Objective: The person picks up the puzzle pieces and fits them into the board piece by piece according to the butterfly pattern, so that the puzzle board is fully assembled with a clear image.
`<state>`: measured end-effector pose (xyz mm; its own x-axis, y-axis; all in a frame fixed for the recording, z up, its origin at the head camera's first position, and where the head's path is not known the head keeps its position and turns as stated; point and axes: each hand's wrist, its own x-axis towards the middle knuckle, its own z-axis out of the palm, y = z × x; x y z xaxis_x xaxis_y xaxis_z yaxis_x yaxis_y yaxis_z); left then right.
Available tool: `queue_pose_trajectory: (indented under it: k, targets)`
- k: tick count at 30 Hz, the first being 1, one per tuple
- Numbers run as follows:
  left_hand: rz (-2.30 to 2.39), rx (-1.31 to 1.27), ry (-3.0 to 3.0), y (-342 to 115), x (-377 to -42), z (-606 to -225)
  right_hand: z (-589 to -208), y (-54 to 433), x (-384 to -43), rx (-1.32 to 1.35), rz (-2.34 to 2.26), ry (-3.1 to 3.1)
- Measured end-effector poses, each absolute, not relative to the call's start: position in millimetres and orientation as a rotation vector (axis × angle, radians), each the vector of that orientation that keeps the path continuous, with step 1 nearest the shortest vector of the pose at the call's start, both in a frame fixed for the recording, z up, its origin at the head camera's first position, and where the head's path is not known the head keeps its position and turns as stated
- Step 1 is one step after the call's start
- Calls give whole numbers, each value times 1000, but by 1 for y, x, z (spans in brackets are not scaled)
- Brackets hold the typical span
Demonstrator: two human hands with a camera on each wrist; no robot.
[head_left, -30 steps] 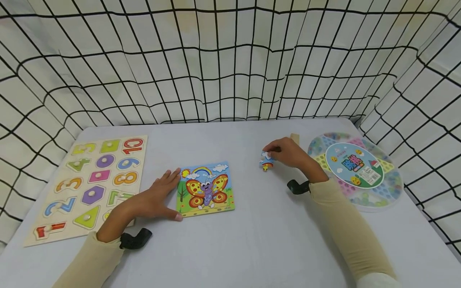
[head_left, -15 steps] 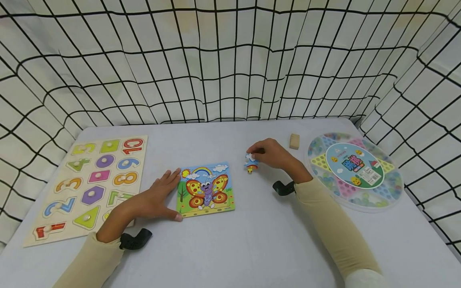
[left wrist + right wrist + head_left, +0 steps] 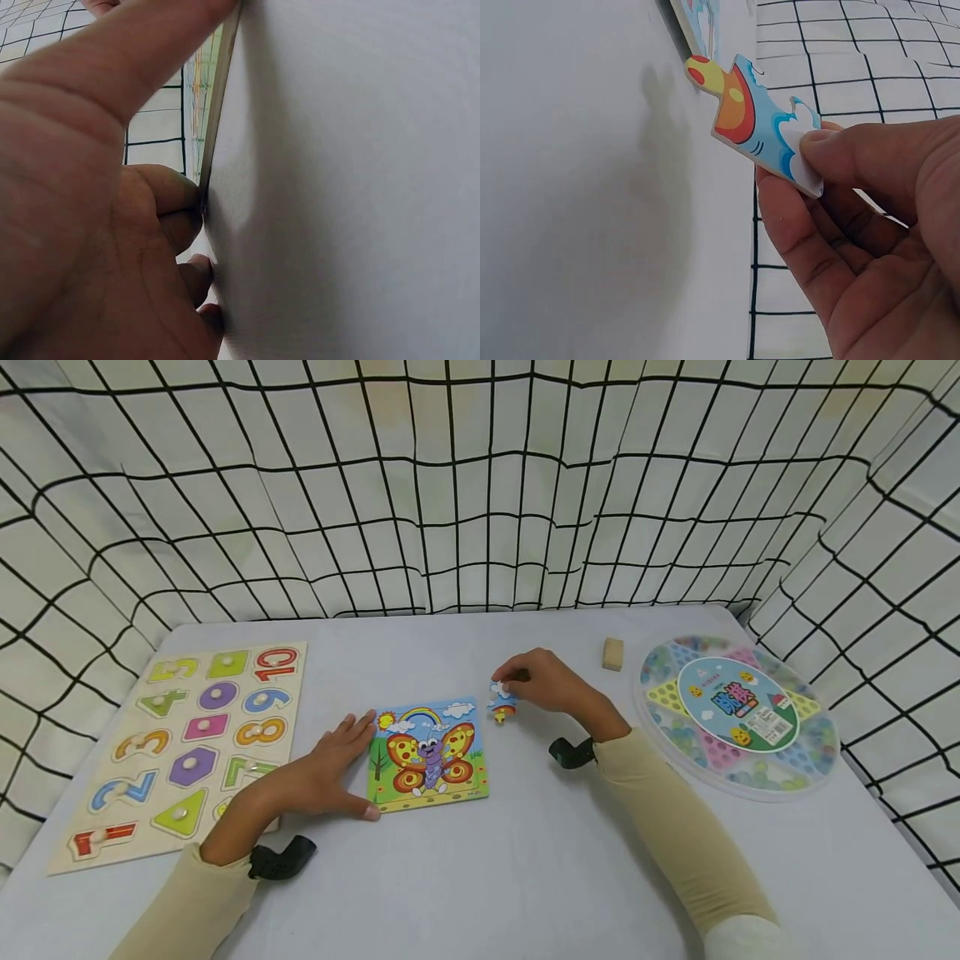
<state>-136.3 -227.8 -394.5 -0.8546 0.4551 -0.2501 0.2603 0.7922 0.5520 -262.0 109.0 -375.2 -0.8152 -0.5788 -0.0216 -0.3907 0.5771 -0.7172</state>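
A square butterfly puzzle (image 3: 431, 752) lies flat on the white tabletop in the head view. My left hand (image 3: 322, 772) rests at its left side with spread fingers, the thumb at the near left corner. In the left wrist view the fingertips touch the thin edge of the puzzle (image 3: 220, 90). To the right of the puzzle, my right hand (image 3: 547, 681) pinches a jigsaw piece (image 3: 754, 112) between thumb and fingers. Light blue with a white cloud, the piece has an orange-red part and a yellow knob pointing away from the hand. It is held tilted, apart from the puzzle.
A wooden number-and-shape board (image 3: 180, 752) lies on the left, partly behind the left forearm. A small wooden block (image 3: 612, 654) sits behind the right hand. Farther right is a round clear case (image 3: 738, 718) with coloured contents. Black netting (image 3: 487, 514) surrounds the table's back and sides.
My right hand has moved left with the jigsaw piece, coming closer to the puzzle. The wooden block behind it is now fully uncovered. The left hand has stayed put.
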Motion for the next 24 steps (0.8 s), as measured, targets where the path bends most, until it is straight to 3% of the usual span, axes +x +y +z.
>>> queue_pose_trajectory:
  k: [24]
  targets:
    - [738, 553, 2612, -228, -138, -396, -376, 68, -257, -880, -1007, 2492]
